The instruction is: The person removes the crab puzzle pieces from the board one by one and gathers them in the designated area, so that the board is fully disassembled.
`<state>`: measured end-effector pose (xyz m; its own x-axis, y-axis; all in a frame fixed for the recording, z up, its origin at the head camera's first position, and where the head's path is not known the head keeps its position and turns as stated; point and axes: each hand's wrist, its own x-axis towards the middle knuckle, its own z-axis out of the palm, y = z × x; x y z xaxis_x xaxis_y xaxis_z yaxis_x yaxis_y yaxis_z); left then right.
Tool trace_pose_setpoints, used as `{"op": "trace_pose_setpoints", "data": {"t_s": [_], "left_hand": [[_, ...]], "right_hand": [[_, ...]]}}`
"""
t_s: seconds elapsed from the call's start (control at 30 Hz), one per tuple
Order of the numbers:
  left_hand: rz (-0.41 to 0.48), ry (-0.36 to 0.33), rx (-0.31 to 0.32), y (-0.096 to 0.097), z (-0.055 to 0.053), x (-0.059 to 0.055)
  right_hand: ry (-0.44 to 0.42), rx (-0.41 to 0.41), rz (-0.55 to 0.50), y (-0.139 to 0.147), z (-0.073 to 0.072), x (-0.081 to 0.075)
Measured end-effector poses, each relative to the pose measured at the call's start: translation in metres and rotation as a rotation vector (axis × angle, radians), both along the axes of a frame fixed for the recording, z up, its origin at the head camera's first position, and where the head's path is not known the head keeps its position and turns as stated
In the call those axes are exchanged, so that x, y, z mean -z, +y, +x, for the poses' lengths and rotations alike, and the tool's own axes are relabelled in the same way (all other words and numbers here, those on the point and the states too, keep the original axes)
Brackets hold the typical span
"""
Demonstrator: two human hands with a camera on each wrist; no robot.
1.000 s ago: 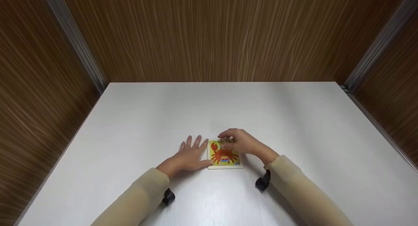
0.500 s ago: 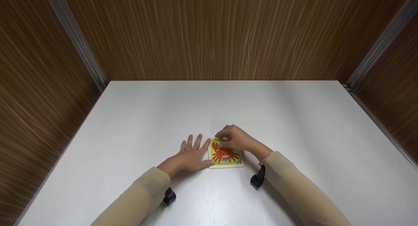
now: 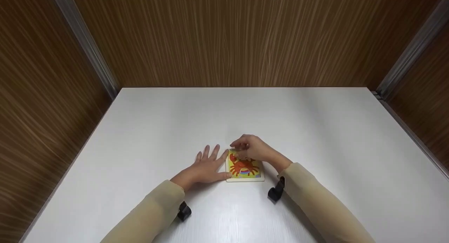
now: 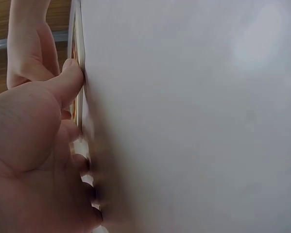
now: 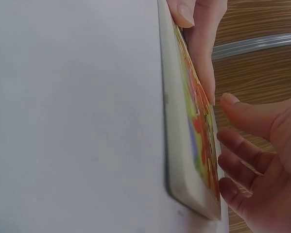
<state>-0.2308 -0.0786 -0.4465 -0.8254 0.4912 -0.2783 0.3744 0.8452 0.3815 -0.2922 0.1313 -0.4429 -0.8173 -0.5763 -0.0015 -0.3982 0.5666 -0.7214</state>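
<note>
In the head view a square crab puzzle [image 3: 245, 167], a red crab on yellow inside a pale frame, lies flat on the white table. My left hand [image 3: 204, 170] is spread beside it, thumb on the frame's lower left edge and index fingertip at the upper left corner. My right hand [image 3: 257, 149] bends over the puzzle's top part and hides some of the crab. The right wrist view shows this right hand [image 5: 269, 150] with loosely bent fingers right at the picture's surface, thumb apart, no separate piece visible between them.
The white table [image 3: 140, 137] carries the puzzle and both forearms. Brown wood-grain panels [image 3: 224, 39] stand behind it and at both sides, with grey metal strips at the corners. Each wrist wears a small black camera [image 3: 275, 194].
The right hand has shifted slightly left and away over the puzzle's top part. The left hand keeps its place at the left edge. The head view has shifted a little.
</note>
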Motion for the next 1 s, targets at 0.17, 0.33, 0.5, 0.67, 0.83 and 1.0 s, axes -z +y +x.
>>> {"op": "trace_pose_setpoints", "data": {"t_s": [0.17, 0.33, 0.5, 0.67, 0.83, 1.0], "left_hand": [[-0.007, -0.001, 0.001, -0.0001, -0.0017, 0.002], [-0.01, -0.004, -0.001, -0.0001, -0.0009, 0.0007], [-0.022, 0.011, -0.001, -0.0001, 0.0, -0.0004], [-0.019, 0.014, 0.001, -0.0006, 0.0017, 0.0008], [-0.015, 0.001, -0.005, -0.0005, 0.0039, 0.0], [-0.011, -0.002, -0.005, 0.0005, 0.0039, -0.0021]], "right_hand": [[-0.067, 0.027, -0.04, 0.0019, -0.0013, 0.0001], [-0.106, 0.05, -0.041, 0.0029, -0.0038, 0.002], [-0.076, 0.007, -0.029, 0.0003, -0.0047, 0.0045], [-0.033, -0.026, 0.003, -0.0021, -0.0027, 0.0073], [-0.047, -0.016, 0.019, -0.003, -0.0018, 0.0095], [-0.072, -0.027, -0.01, -0.0013, -0.003, 0.0094]]}}
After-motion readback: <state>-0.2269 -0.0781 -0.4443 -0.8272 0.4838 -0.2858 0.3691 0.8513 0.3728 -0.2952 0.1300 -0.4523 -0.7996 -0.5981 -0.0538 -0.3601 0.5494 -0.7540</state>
